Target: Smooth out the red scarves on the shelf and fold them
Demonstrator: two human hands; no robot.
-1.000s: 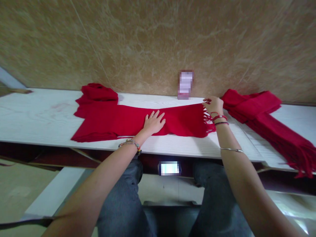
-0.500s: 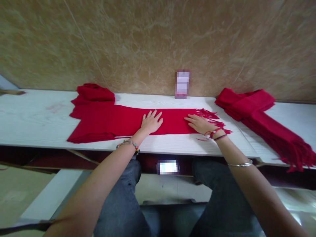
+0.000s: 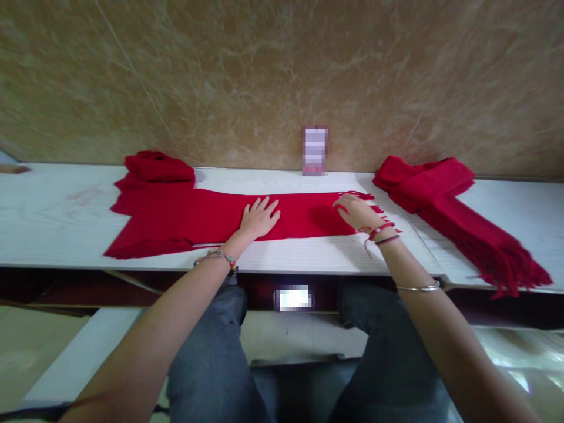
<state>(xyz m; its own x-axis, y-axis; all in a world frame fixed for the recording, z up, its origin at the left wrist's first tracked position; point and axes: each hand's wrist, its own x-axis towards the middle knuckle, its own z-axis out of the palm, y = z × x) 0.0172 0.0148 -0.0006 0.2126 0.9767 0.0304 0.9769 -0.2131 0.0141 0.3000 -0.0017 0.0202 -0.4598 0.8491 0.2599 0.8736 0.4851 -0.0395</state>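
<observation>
A red fringed scarf (image 3: 304, 216) lies stretched across the white table (image 3: 286, 255), its left part wider and layered. My left hand (image 3: 259, 218) rests flat on the middle of it, fingers spread. Near the fringed right end, my right hand (image 3: 355, 211) is raised a little with its fingers curled down; whatever is under the fingertips, if anything, is hidden. A bunched red cloth (image 3: 158, 168) adjoins the scarf at the upper left. Another red scarf (image 3: 445, 194), folded across itself, lies to the right with its fringe towards the front edge.
A phone (image 3: 314, 150) leans upright against the marbled wall (image 3: 247, 82). A second lit device (image 3: 294, 298) is below the table's front edge, between my knees. A brown stick-like piece (image 3: 13, 169) lies at the far left.
My right hand has gone from lying flat with fingers stretched to a raised, curled shape. My left hand stays on the scarf. The whole view has shifted slightly.
</observation>
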